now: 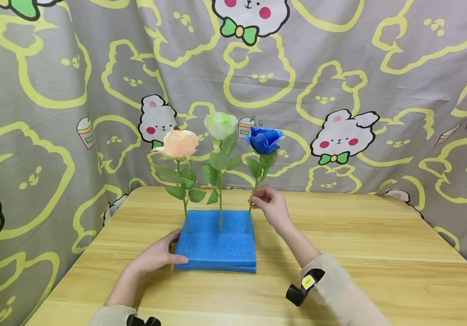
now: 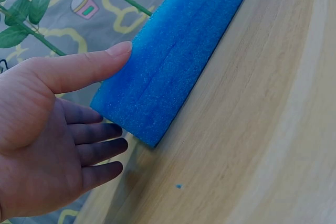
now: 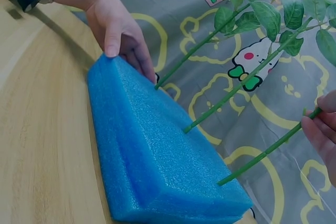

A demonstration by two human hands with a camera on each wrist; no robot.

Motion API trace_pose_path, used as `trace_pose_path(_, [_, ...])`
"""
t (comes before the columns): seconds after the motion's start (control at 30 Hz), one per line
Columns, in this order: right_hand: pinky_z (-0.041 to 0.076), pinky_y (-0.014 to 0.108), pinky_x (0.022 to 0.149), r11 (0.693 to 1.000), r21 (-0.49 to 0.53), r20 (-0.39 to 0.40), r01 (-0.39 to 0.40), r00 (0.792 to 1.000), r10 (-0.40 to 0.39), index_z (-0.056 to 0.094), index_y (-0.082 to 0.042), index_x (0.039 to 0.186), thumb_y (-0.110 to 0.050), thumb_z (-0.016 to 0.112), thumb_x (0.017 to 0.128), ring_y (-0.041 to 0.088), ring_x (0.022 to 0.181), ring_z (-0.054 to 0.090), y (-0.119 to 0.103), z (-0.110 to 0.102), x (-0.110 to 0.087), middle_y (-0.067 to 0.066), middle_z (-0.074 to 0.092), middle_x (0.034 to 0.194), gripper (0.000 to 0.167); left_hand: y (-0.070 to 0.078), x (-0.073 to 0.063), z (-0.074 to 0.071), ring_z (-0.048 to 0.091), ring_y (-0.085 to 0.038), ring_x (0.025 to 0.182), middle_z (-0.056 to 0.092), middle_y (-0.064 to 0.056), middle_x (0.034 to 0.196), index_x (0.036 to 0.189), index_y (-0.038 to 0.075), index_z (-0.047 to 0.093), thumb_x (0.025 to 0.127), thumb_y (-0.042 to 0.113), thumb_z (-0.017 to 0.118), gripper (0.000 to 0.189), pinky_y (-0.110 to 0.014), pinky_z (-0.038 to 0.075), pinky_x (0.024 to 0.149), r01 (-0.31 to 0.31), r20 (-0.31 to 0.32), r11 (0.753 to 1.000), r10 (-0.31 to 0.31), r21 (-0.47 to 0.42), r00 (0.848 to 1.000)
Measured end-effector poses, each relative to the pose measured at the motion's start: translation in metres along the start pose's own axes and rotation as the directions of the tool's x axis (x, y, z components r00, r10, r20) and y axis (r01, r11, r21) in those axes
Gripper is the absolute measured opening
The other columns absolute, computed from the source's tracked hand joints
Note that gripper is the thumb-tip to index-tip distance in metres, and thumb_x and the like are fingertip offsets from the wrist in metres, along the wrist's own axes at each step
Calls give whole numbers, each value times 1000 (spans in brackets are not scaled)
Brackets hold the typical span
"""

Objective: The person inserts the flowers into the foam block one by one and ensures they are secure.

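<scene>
My right hand (image 1: 273,210) pinches the green stem of a blue artificial rose (image 1: 264,139) between thumb and fingers, partway up. In the right wrist view that stem (image 3: 265,150) has its lower end in the top of a blue foam block (image 1: 217,246). My left hand (image 1: 156,253) is at the block's left side, with the thumb (image 2: 113,59) against its front left corner and the fingers extended along the side. A peach rose (image 1: 179,144) and a pale green rose (image 1: 220,126) stand upright in the foam, left of the blue one.
The block sits on a light wooden table (image 1: 359,253). Behind it hangs a grey curtain (image 1: 200,81) with yellow outlines and cartoon rabbits. Leaves of the peach and green roses come close together. Each wrist wears a black camera mount (image 1: 298,292).
</scene>
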State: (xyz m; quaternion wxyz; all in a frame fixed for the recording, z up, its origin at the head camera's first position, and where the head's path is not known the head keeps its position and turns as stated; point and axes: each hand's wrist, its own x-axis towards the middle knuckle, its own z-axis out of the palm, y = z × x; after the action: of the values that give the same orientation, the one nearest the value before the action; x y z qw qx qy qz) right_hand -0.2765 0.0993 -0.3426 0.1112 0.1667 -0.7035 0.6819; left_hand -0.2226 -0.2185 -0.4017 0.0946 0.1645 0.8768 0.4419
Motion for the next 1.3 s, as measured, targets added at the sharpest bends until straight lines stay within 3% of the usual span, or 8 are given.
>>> trace_pose_path(0.33, [55,32,68,999,-42,21,15,1000,-14,56,14,90,6,61,84,30,79,64,1,2,-1,17,61,83,10,0,0,1,29,-43,130,30,-30,142,142,-10,20,74,32,78,98,-53,26,104,26,-15,1000,-27,-7,1000])
trace_pose_path(0.57, [54,30,68,996,-89,37,13,999,-10,57,14,89,5,62,84,19,74,64,3,3,-2,16,62,83,11,0,0,1,29,-43,130,30,-30,142,142,-10,20,75,31,78,98,-54,26,103,31,-12,999,-31,-16,999])
trace_pose_path(0.8, [55,32,68,993,-113,51,26,999,-20,57,13,88,6,62,83,27,77,65,6,3,-2,19,63,85,10,-2,1,2,29,-43,130,30,-30,142,142,-10,20,74,31,78,98,-54,26,104,24,-15,1000,-25,-18,1000])
trace_pose_path(1.07, [55,31,68,994,-106,66,2,998,5,57,9,88,8,62,82,18,75,65,11,4,-4,14,63,82,8,-3,2,2,30,-43,130,31,-30,141,142,-10,21,74,31,78,98,-53,26,104,23,-19,1000,-23,-14,1000])
trace_pose_path(1.3, [55,33,69,993,-120,77,-10,997,20,58,10,92,8,62,82,25,79,66,9,4,-5,16,63,84,11,-1,1,2,29,-43,130,30,-30,142,142,-10,21,74,31,78,98,-53,26,104,25,-14,1000,-26,-17,1000])
